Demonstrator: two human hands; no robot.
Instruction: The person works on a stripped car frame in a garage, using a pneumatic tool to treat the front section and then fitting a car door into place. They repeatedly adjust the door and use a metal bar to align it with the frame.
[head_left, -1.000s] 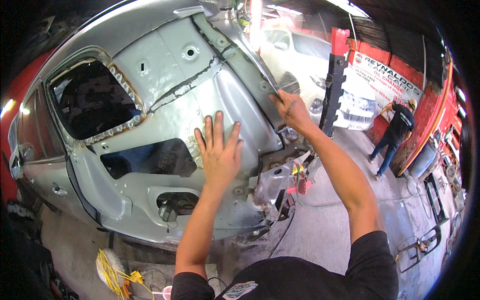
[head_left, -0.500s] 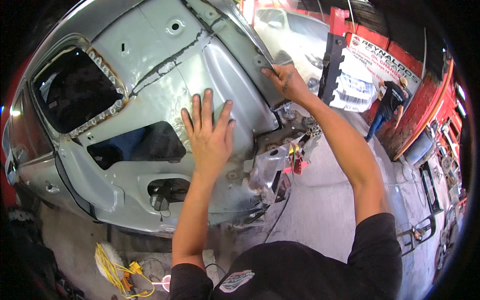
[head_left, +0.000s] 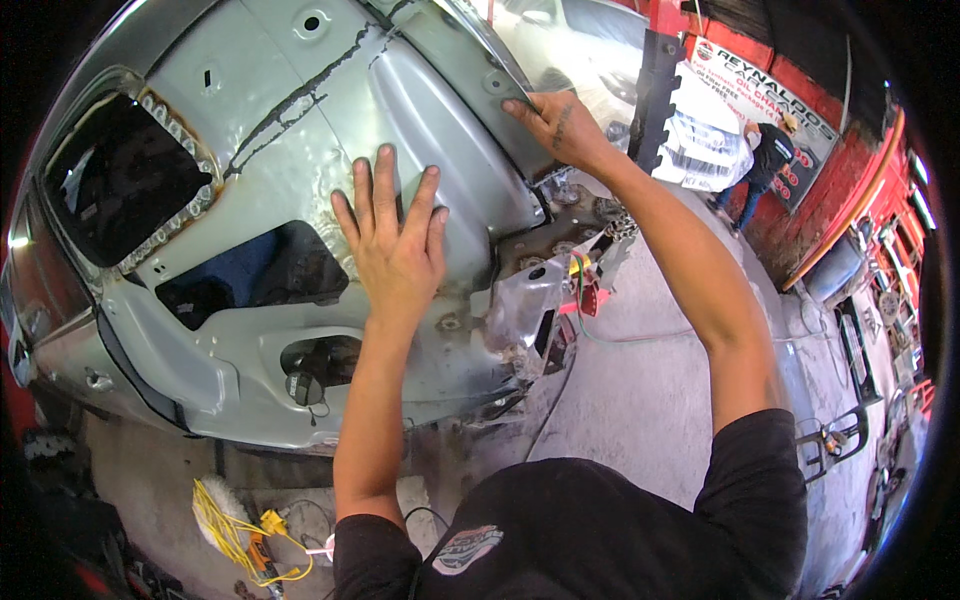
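Observation:
A bare grey car body shell [head_left: 270, 60] fills the left and middle of the head view, its side panel facing up toward me. My left hand [head_left: 395, 255] lies flat on this panel with fingers spread, beside a rough, shiny, dented patch [head_left: 322, 190]. A dark jagged seam [head_left: 290, 108] runs across the metal beyond my fingertips. At the far right edge of the shell, my right hand [head_left: 565, 125] is closed round the rim of a metal flange [head_left: 490, 75], thumb on the near face; its other fingers are mostly hidden.
A fuel cap [head_left: 303, 388] hangs in a round opening. Torn metal and a chain [head_left: 622, 228] show at the shell's end. A yellow cord [head_left: 222, 530] and a polisher-like tool [head_left: 262, 555] lie on the floor. A co-worker [head_left: 768, 160] stands near a white car [head_left: 700, 150].
My view has shifted slightly, so the shell sits a little further left and higher. Both hands keep their places on it. The co-worker in the back has changed posture, with an arm bent.

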